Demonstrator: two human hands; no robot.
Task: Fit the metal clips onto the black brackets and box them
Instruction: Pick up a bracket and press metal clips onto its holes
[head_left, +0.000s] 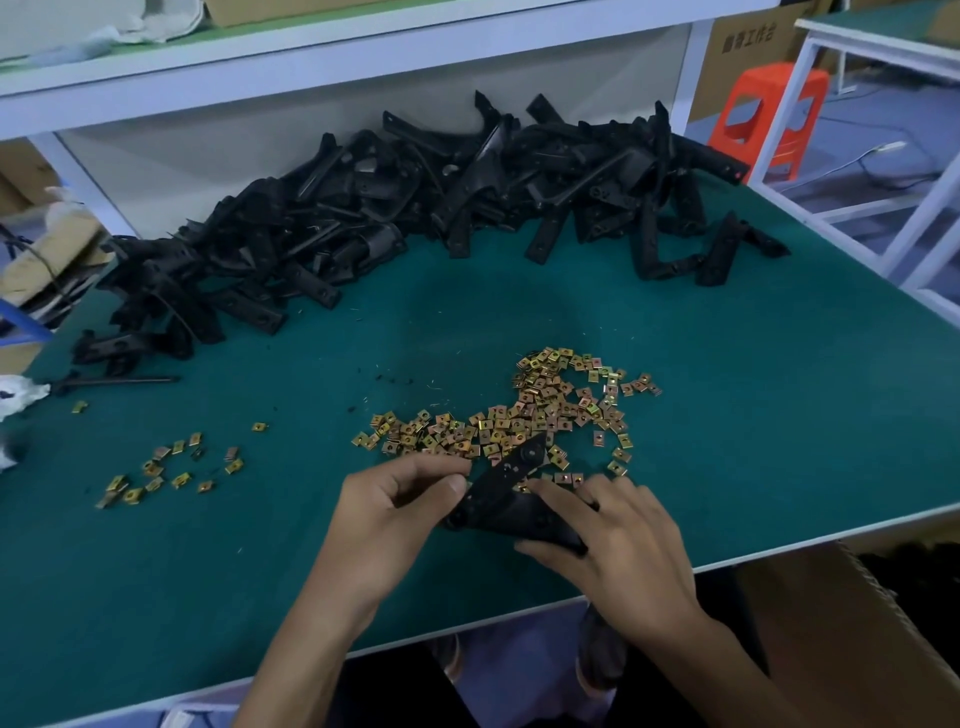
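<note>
Now both hands hold one black bracket (511, 488) low over the near edge of the green table (727, 415).

The left hand (384, 514) pinches its left end between thumb and fingers; the right hand (618, 540) grips the other end, fingers on top, thumb beneath. Brass-coloured clips (524, 415) lie scattered just beyond the bracket, with a smaller scatter (166, 470) to the left. A heap of brackets (395, 218) lines the back, and a cardboard box (841, 639) stands below the table's right corner.
</note>
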